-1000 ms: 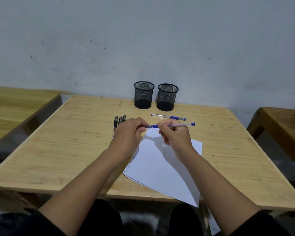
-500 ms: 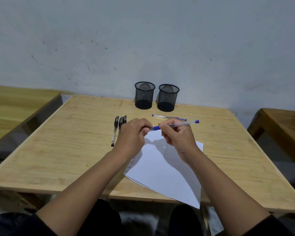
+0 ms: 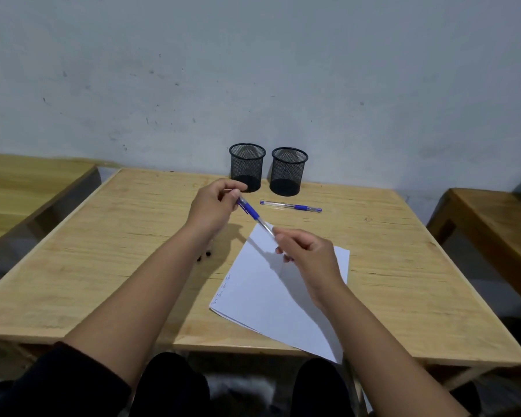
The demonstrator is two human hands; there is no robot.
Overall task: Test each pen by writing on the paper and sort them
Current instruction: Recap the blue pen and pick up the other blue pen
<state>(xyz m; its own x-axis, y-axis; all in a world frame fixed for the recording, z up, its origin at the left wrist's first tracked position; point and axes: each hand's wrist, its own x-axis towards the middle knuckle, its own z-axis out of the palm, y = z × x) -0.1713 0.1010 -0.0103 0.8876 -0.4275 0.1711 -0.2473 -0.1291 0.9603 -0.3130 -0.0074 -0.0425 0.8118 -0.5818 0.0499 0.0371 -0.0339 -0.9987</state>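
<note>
Both hands were clamped on one blue pen (image 3: 254,216) above the surface: left hand (image 3: 212,210) at its capped end, right hand (image 3: 309,251) on the barrel over the paper (image 3: 271,296), probably uncapping it for testing.

Black pens (image 3: 204,256) lie almost hidden under the left forearm; small writing (image 3: 223,288) on the paper's (image 3: 271,296) edge is unreadable.
</note>
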